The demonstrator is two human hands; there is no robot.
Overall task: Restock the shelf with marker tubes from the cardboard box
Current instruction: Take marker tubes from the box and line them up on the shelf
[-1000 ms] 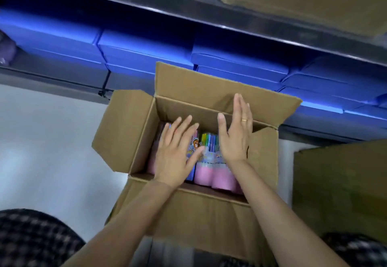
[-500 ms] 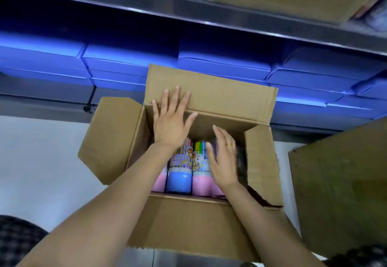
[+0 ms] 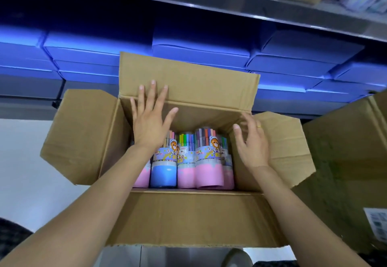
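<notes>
1. Box (image 3: 188, 218): an open cardboard carton with all four flaps folded outward; the far flap stands up in front of the shelf (image 3: 209, 1).
2. Left hand (image 3: 149, 124): fingers straight and spread, holding nothing. The fingertips lie flat against the far flap, just above its fold; the thumb points right, over the box opening. The wrist passes above the leftmost tubes.
3. Right hand (image 3: 252, 141): fingers loosely curved and apart, gripping nothing. They hover at the inner edge of the right flap (image 3: 289, 147); whether they touch the cardboard cannot be told. A ring (image 3: 259, 126) shows on one finger.
4. Tubes (image 3: 188, 162): clear marker tubes lying packed side by side inside the box, below and between the two sets of fingers. Their bases face the viewer, pink except for one blue base (image 3: 163, 175) just right of the left wrist. Coloured marker caps show at the far ends, beneath the left thumb. No finger touches a tube.
5. Blue boxes (image 3: 199, 55): flat packs stacked in rows under the shelf, beyond the left fingertips and behind the far flap.
6. Second carton (image 3: 345, 172): a closed brown box just right of the right flap, past the right fingers.
</notes>
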